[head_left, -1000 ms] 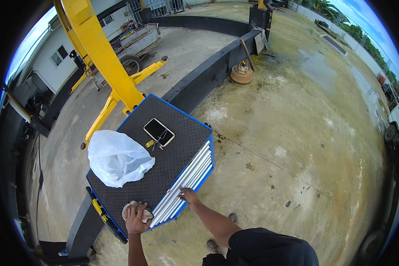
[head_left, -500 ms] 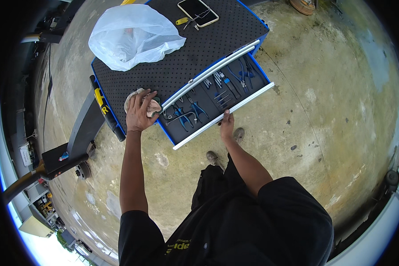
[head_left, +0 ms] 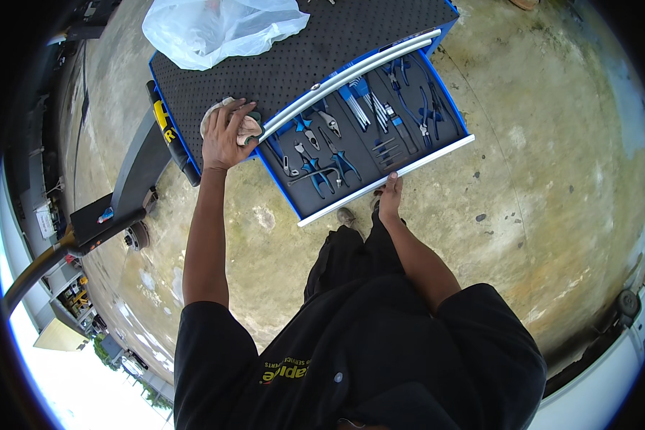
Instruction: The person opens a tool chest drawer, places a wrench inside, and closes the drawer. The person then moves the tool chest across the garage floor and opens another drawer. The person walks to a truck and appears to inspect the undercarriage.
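right hand [head_left: 389, 195] on front edge of drawer [head_left: 430, 159], wide floor [head_left: 480, 265] beyond

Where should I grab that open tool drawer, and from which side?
Likely midway along its white front edge, coming from the person's side: that long strip faces them, and the right hand holds it there.

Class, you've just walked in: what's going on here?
A person's right hand grips the pale metal front edge of an open, blue-sided drawer. Their left hand holds a crumpled off-white cloth on the black perforated cabinet top. Blue-handled pliers and slim silver tools lie inside; a translucent white plastic bag sits on top.
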`<state>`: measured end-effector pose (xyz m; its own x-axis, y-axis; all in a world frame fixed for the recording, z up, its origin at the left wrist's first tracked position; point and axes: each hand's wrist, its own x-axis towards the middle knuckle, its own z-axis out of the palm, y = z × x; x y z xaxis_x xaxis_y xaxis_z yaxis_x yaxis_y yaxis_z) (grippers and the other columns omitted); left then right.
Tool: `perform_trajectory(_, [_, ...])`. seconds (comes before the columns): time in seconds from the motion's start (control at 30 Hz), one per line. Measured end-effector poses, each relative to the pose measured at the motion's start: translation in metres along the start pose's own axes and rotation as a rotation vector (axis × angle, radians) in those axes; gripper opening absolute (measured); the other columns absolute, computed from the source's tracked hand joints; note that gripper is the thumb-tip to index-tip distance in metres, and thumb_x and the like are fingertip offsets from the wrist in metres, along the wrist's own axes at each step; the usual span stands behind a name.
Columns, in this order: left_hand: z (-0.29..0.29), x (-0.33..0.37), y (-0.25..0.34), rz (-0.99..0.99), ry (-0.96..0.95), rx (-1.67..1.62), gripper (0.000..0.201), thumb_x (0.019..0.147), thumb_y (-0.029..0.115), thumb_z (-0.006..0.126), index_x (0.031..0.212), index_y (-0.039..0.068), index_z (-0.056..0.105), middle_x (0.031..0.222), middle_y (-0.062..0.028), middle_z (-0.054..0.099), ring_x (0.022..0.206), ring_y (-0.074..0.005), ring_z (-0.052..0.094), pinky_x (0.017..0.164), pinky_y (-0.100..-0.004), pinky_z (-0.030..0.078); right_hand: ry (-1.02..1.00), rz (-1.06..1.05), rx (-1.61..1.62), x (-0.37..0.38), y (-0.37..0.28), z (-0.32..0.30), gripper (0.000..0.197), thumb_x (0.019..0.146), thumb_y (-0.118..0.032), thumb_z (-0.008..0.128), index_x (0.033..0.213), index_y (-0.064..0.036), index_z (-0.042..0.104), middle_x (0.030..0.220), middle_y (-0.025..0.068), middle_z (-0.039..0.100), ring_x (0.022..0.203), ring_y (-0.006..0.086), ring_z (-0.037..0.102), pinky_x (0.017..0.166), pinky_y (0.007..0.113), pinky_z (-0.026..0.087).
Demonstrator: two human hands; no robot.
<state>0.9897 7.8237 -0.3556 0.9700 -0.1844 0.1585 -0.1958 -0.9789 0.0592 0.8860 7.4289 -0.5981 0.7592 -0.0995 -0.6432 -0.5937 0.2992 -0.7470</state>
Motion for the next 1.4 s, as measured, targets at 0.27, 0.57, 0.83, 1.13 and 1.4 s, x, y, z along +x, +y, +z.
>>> perform_trajectory(0.27, [0.001,-0.002,0.003,-0.011,-0.02,0.053,0.073,0.076,0.035,0.075,0.145,0.025,0.057,0.146,-0.0041,0.056,0.137,-0.0339,0.051,0.119,-0.0537,0.038,-0.529,0.174,-0.399,0.081,-0.084,0.031,0.069,0.1,-0.07,0.059,0.126,-0.0055,0.063,0.109,0.008,0.074,0.096,0.0202,0.072,0.084,0.042,0.055])
perform_trajectory(0.57, [0.0,-0.01,0.026,-0.145,-0.079,0.114,0.065,0.096,0.029,0.066,0.155,0.015,0.045,0.16,-0.0139,0.043,0.151,-0.0402,0.035,0.128,-0.0547,0.027,-0.141,-0.178,-0.426,0.115,-0.254,-0.212,0.043,0.108,-0.037,0.057,0.12,0.0006,0.072,0.106,0.0125,0.078,0.094,0.021,0.074,0.086,0.04,0.056])
perform_trajectory(0.83, [0.041,0.004,0.143,-0.394,0.278,0.426,0.05,0.112,0.024,0.043,0.158,0.006,0.045,0.155,-0.0214,0.054,0.143,-0.0404,0.051,0.115,-0.0546,0.042,0.405,-0.035,0.122,0.195,-0.244,-0.499,0.032,0.108,-0.027,0.052,0.116,-0.0028,0.071,0.098,0.0118,0.078,0.086,0.0212,0.074,0.077,0.037,0.054])
perform_trajectory(1.13, [0.199,0.292,0.498,-0.653,0.131,-0.284,0.06,0.109,0.041,0.05,0.148,-0.004,0.055,0.147,-0.0296,0.058,0.136,-0.0458,0.056,0.114,-0.0506,0.045,0.056,0.718,-0.807,0.151,-0.264,-0.672,0.033,0.099,-0.034,0.065,0.105,-0.0046,0.08,0.095,0.0085,0.081,0.073,0.023,0.077,0.063,0.037,0.059])
perform_trajectory(1.4, [0.314,0.708,0.645,0.087,-0.951,-0.415,0.065,0.104,0.047,0.062,0.154,0.008,0.053,0.147,-0.0218,0.062,0.133,-0.0407,0.061,0.111,-0.0453,0.049,0.735,0.234,-0.098,0.253,-0.39,-0.761,0.028,0.098,-0.02,0.064,0.101,0.0056,0.075,0.079,0.0142,0.076,0.071,0.0229,0.076,0.066,0.036,0.063])
